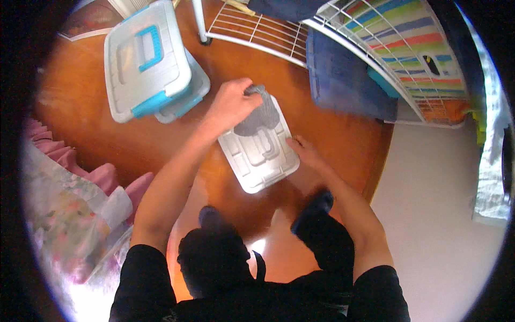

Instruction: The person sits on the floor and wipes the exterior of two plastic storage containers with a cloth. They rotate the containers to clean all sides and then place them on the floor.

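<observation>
In front of me on the floor sits a white plastic storage box (256, 174), its lid and moulded handle facing up. My left hand (236, 104) is closed, pinching a bunched grey cloth (260, 112) at its upper end. The cloth hangs down over the far part of the lid and covers some of it. At the box's right edge, my right hand (307, 152) grips the rim with its fingers partly hidden. What the box holds cannot be seen.
Larger clear boxes with blue latches (147, 64) are stacked at the far left. A white wire rack (257, 32) and a blue bin (343, 80) stand at the far right. Pink-edged floral bedding (80, 209) hangs at the left. My feet are just behind the box.
</observation>
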Motion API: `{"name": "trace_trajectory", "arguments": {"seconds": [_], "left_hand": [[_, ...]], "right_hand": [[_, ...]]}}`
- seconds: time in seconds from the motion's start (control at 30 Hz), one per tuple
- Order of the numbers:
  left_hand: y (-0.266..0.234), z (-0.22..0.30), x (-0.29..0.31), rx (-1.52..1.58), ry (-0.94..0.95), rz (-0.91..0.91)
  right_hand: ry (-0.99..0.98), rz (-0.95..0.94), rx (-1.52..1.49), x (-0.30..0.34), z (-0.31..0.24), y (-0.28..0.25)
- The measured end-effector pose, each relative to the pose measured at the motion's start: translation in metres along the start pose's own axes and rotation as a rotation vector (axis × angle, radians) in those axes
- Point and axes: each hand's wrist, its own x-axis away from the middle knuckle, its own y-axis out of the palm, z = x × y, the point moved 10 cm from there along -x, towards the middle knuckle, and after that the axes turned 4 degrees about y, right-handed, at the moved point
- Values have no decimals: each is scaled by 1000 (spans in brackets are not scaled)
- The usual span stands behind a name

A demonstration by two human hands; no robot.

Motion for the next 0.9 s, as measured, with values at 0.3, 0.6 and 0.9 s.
{"name": "trace_trajectory", "arguments": {"seconds": [0.3, 0.6, 0.9], "left_hand": [[36, 28, 50, 670, -216, 99], [25, 19, 83, 69, -32, 210], [89, -191, 213, 578, -871, 61]], "right_hand": [[-473, 127, -455, 62, -117, -39], [-468, 275, -943, 97, -42, -127], [-51, 286, -1342, 72, 122, -129]]}}
